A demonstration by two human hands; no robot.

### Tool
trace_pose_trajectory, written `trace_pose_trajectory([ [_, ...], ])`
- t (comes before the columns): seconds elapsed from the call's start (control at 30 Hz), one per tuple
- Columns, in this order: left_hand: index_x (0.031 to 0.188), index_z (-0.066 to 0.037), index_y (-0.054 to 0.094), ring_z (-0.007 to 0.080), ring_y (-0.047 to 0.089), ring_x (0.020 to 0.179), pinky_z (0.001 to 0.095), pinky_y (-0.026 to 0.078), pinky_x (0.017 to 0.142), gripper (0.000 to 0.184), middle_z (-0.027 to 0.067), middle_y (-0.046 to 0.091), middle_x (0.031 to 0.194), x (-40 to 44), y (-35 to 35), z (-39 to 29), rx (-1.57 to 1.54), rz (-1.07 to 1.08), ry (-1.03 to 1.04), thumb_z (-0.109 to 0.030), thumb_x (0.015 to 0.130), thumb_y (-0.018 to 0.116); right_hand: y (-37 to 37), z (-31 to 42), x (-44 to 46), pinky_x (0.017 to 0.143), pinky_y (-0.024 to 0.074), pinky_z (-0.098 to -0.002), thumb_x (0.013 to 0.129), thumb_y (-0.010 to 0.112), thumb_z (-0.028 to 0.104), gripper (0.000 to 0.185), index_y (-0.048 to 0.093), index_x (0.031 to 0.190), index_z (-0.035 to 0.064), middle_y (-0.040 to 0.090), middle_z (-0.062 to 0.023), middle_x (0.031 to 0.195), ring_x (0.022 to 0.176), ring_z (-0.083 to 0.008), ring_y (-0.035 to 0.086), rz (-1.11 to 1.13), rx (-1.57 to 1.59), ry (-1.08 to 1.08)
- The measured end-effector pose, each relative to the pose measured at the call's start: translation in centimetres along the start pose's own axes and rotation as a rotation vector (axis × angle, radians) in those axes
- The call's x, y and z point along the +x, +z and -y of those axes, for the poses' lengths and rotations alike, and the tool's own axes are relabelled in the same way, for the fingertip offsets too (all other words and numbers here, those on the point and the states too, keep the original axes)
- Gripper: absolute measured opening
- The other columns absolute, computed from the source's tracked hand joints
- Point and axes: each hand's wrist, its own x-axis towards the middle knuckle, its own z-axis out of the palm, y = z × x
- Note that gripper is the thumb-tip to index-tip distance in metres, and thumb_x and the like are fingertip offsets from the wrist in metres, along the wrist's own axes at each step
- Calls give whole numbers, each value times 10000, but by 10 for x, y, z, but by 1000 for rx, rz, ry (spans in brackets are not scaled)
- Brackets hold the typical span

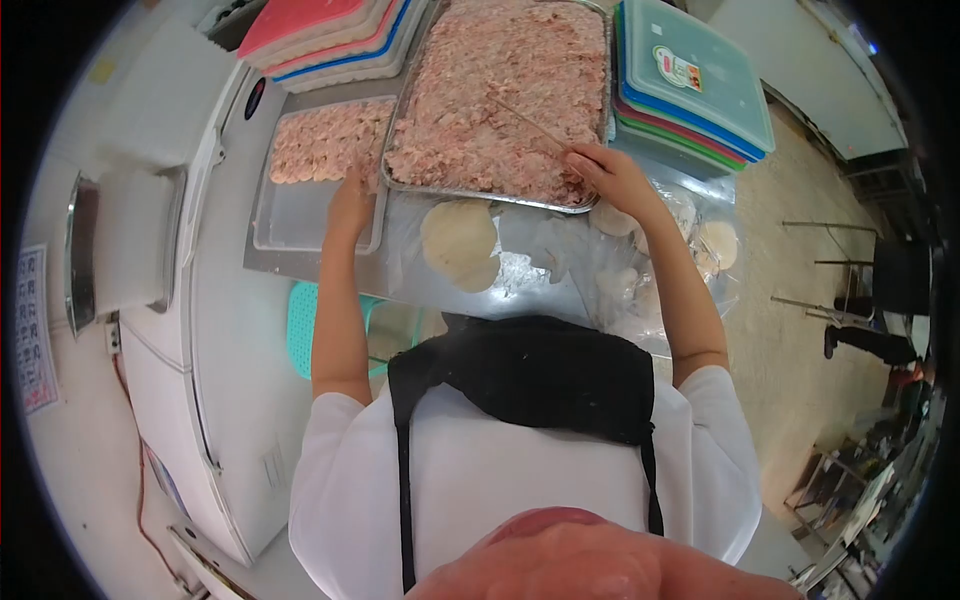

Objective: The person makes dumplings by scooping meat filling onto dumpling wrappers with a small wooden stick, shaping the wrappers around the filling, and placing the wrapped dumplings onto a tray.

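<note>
- Minced meat (500, 70) is left at twelve o'clock.
- Container (292, 218) is part-filled at ten o'clock.
- Stick (527, 121) is clamped in right hand (608, 176); left hand's (349, 208) grip cannot be told.

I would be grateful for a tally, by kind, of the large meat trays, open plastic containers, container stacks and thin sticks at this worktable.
Large meat tray: 1
Open plastic container: 1
Container stacks, left and right: 2
Thin stick: 1
Total: 5, counting each stack as one
</note>
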Motion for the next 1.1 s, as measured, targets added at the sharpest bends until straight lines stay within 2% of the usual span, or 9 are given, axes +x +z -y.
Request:
trace_pose_trajectory([
  [0.1, 1408, -104, 329, 445, 567, 1006, 506, 452, 827, 532, 257, 580, 1155, 4, -13, -11, 50, 39, -62, -114, 886, 428, -7, 1, 21, 759, 488, -344, 917, 561, 185, 247, 640, 1072, 10, 670, -170, 913, 835, -275, 640, 9, -256, -20],
  [0.2, 1395, -88, 352, 444, 568, 1003, 504, 448, 822, 487, 254, 572, 1168, 16, -4, 19, -37, 14, 110, -127, 911, 385, -29, -6, 45, 714, 488, -457, 914, 525, 263, 250, 652, 950, 52, 649, -196, 858, 817, -389, 616, -87, -575, -85],
  [0.3, 1432, -151, 337, 443, 510, 1123, 485, 430, 889, 546, 266, 441, 1345, 20, -5, 31, -274, 20, 95, -92, 898, 433, -60, -5, 74, 740, 488, -489, 915, 497, 288, 282, 656, 920, 55, 656, -191, 875, 865, -390, 616, -177, -784, 45],
  [0.4, 1412, -146, 372, 395, 569, 1027, 444, 454, 837, 534, 236, 564, 1202, 15, -12, 33, -302, -136, 239, -94, 893, 488, -79, -10, 105, 738, 499, -485, 901, 497, 293, 281, 661, 882, 65, 664, -178, 872, 834, -374, 630, -308, -913, 163],
  [0.5, 1377, -124, 425, 326, 583, 855, 398, 460, 764, 492, 160, 598, 953, -20, -33, 21, -199, -63, 147, -92, 895, 520, -80, -21, 126, 721, 506, -483, 882, 506, 265, 248, 661, 849, 75, 669, -165, 859, 807, -363, 641, -395, -1051, 216],
  [0.57, 1340, -104, 469, 277, 539, 746, 370, 449, 705, 449, 112, 516, 798, -45, -26, 21, -319, -177, 246, -75, 896, 522, -67, -27, 135, 702, 511, -475, 875, 500, 241, 234, 657, 838, 72, 668, -162, 847, 790, -355, 647, -374, -1014, 102],
  [0.67, 1288, -40, 495, 326, 573, 814, 421, 459, 724, 401, 160, 572, 883, -72, -8, 36, -199, -149, 144, -110, 893, 503, -30, -16, 145, 686, 516, -463, 870, 495, 213, 220, 650, 831, 62, 665, -162, 832, 788, -348, 650, -282, -1015, 4],
  [0.83, 1263, -60, 523, 359, 590, 795, 445, 463, 708, 364, 188, 607, 888, -72, -5, 62, -78, -157, 157, -141, 910, 487, -15, -6, 123, 665, 506, -467, 881, 499, 230, 223, 631, 855, 52, 656, -162, 800, 780, -351, 641, -196, -991, 63],
  [1.1, 1313, -93, 484, 348, 592, 773, 452, 466, 692, 417, 170, 618, 927, -78, -4, 66, -154, -218, 93, -167, 903, 508, 14, 20, 68, 644, 497, -468, 897, 520, 272, 227, 606, 847, 68, 647, -147, 808, 773, -343, 639, -83, -993, -51],
])
